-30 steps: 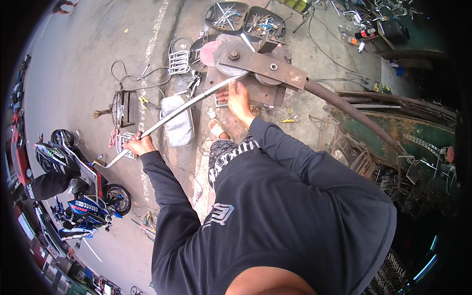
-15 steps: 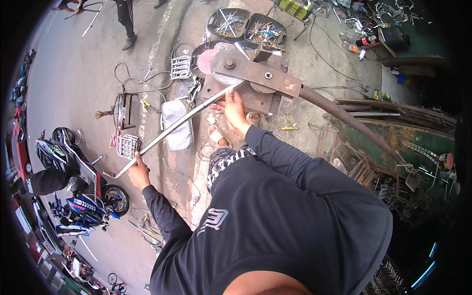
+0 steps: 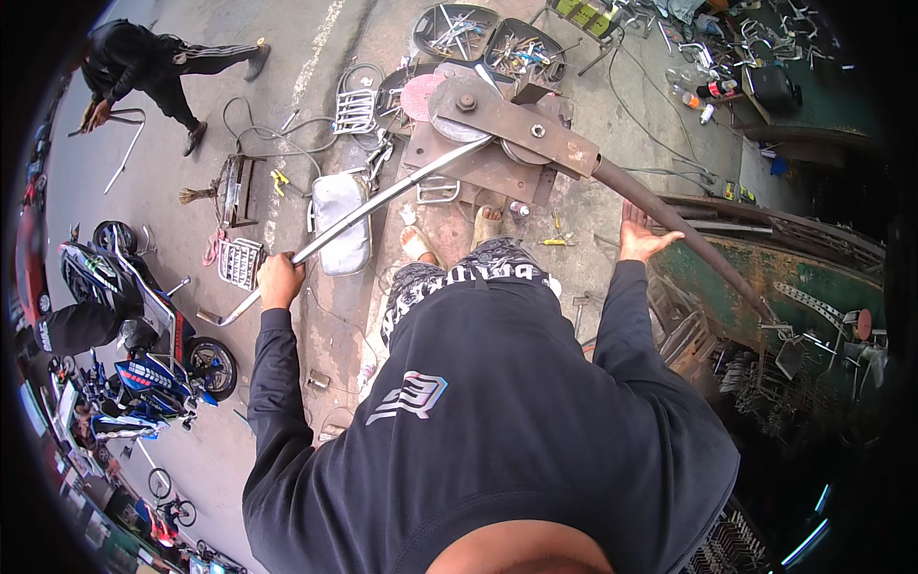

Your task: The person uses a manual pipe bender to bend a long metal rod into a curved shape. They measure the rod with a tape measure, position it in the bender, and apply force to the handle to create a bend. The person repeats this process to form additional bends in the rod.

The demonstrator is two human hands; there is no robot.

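My left hand [image 3: 280, 279] is wrapped round a silver metal tube [image 3: 382, 201], near its lower-left end, where the tube bends. The tube slants up to the right, its far end entering between the round dies of a pipe bender [image 3: 447, 113]. A long, rusty lever [image 3: 681, 227] runs from the bender's flat arm down to the right. Close beside this lever, my right hand [image 3: 644, 234] is open with its fingers spread and palm showing, holding nothing. Whether it touches the lever I cannot tell.
A grey padded seat [image 3: 341, 222] lies under the tube. Wire racks [image 3: 239, 263], a small metal stand [image 3: 239, 196] and cables surround it. Two open tool cases [image 3: 456, 32] sit behind the bender. Motorcycles [image 3: 158, 368] stand at left; a person [image 3: 134, 62] holds a bent tube [image 3: 126, 158].
My right hand has let go of the tube and moved right to the lever, opening. My left hand still grips the tube. At far left the other person has come further into view.
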